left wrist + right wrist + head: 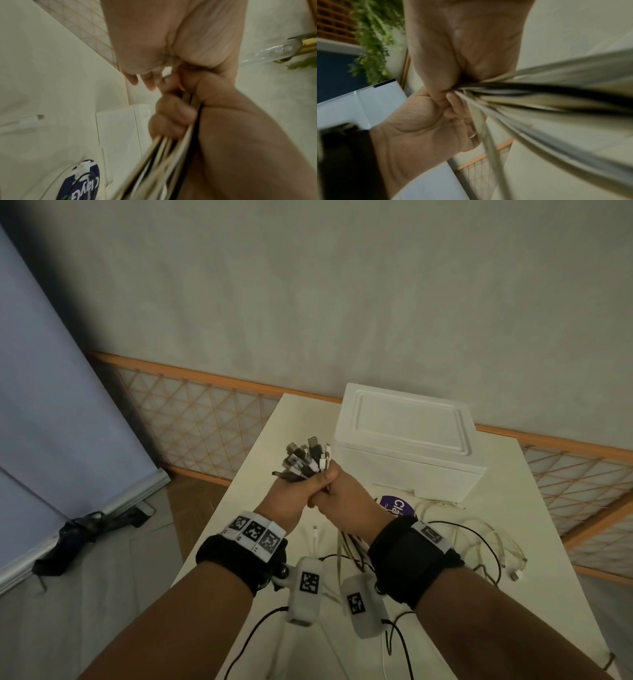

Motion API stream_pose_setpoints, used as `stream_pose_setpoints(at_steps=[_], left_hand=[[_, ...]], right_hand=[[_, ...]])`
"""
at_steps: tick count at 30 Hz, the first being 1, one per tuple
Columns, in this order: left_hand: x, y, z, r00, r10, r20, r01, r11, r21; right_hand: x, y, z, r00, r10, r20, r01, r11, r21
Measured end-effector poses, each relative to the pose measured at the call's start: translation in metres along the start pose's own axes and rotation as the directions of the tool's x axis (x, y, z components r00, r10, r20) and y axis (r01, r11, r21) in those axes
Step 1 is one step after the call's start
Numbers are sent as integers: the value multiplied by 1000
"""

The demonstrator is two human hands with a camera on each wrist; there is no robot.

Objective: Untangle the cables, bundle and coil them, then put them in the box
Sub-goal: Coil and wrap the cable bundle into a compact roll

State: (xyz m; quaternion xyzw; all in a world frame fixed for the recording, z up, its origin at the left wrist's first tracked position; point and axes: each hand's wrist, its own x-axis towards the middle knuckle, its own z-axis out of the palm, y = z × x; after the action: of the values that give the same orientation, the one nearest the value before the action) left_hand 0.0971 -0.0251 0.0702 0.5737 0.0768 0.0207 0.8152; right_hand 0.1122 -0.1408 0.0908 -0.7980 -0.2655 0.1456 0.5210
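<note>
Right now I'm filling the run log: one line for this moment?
left hand: grips bundle of black and white cables | right hand: grips bundle | white foam box: lid on

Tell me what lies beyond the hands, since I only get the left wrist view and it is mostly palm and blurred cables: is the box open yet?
Observer: No. In the head view the white box stands on the table with its lid on.
Operator: Which end of the cables is being held?
Observer: The plug ends. The connectors fan out above the left hand, which grips the bundle beside the right hand.
Operator: Is everything gathered?
Observer: No. Loose white cables lie on the table to the right.
</note>
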Motion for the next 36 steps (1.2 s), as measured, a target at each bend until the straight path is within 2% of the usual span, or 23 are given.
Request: stream_pose_setpoints(at_steps=[2, 5, 8, 10, 12, 16, 20, 23, 27, 32, 36], left_hand=[[1, 4, -10, 995, 14, 95, 2, 987, -163], [5, 13, -25, 994, 40, 101, -3, 939, -343], [4, 23, -21, 996, 52, 78, -29, 961, -277], [4, 27, -15, 999, 34, -28, -38, 988, -153], [7, 24, -12, 994, 14, -109, -26, 994, -108], [6, 22, -12, 992, -31, -122, 14, 990, -139], [1, 19, -10, 998, -15, -61, 2, 978, -210], [3, 18, -11, 997, -20, -72, 3, 972, -233], [5, 19, -9, 995, 15, -100, -37, 975, -220], [2, 21, -7, 998, 33, -61, -45, 978, -205], [0, 20, -5, 998, 54, -34, -58, 990, -129]], right_hand=[[2, 2, -3, 998, -3, -59, -10, 975, -224], [2, 3, -4, 996, 10, -85, -51, 868, -494], [-1, 0, 0, 998, 16, -57, -50, 741, -670], [-1, -3, 3, 999, -6, -35, -22, 667, -744], [0, -8, 6, 1000, -8, -8, -1, 604, -797], [2, -16, 8, 999, 33, -7, -25, 574, -819], [2, -21, 10, 999, 33, -16, -32, 568, -823], [2, -22, 9, 999, 36, -10, -29, 565, -824], [5, -23, 9, 999, 33, -37, -49, 580, -813], [5, -26, 8, 992, 88, -89, -125, 652, -748], [7, -27, 8, 985, 132, -115, -173, 638, -751]])
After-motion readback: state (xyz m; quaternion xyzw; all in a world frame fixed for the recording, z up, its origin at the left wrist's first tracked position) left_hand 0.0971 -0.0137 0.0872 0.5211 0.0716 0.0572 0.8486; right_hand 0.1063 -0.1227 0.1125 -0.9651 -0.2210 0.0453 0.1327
